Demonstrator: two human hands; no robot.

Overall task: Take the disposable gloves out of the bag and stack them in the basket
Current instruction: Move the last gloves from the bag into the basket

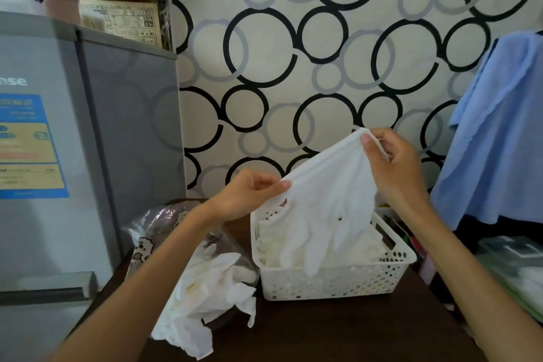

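Pinching one glove (329, 200) by its cuff, left hand (249, 195) and right hand (393, 167) hold it above one basket (338, 282); one bag (176, 232) sits just beside it on the worktop (338, 332).

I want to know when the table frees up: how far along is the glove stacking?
Partly done. Several gloves already lie in the white basket. The left hand and right hand pinch the cuff of one glove hanging over the basket. A loose pile of gloves still spills from the bag.
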